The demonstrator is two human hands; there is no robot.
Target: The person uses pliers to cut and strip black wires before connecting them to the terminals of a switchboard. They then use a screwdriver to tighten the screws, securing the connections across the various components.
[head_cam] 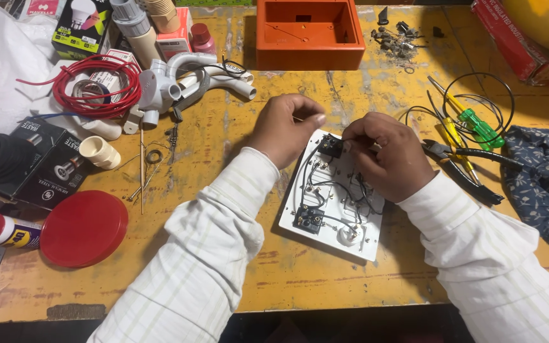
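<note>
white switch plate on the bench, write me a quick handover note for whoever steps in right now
Left hand: curled at the top left edge of the white rectangular switch plate, which lies back side up on the worn yellow wooden table.
Right hand: fingertips pinching at the small black switch module near the plate's top edge.
Done: black wires already run between the modules; a black socket block sits at the lower left corner.
Left: the top module is being worked on; I cannot tell whether its connections are tight.
Nearby: black-handled pliers and green-handled screwdriver to the right, empty orange plastic box above.
</note>
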